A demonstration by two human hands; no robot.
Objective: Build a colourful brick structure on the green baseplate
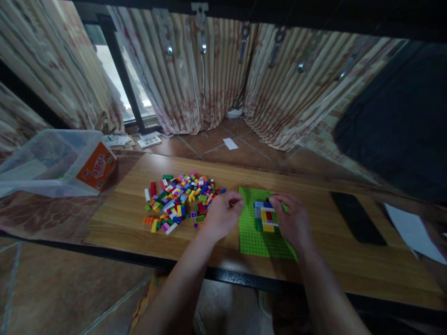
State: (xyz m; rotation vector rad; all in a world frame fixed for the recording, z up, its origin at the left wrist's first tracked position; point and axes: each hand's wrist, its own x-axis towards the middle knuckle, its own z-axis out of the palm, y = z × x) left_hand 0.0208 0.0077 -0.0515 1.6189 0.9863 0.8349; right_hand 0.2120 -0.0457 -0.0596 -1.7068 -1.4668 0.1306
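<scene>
My right hand [295,221] is over the green studded baseplate [249,237], its thumb and fingers pinched on a small dark building brick [268,200] at the far edge of a flat block of bricks. That block of bricks [268,216] has blue, white, yellow, red and green parts; my right fingers cover its right side. My left hand [225,214] hovers between the baseplate and a heap of loose building bricks [181,195]. Its fingers are curled together in a pinch, and anything inside them is hidden.
A clear plastic box [52,139] with an orange label stands to the left. On the wooden board [122,209], a black phone-like slab [358,217] lies at the right, with a white paper sheet [415,230] beyond it. Striped curtains [195,83] hang behind.
</scene>
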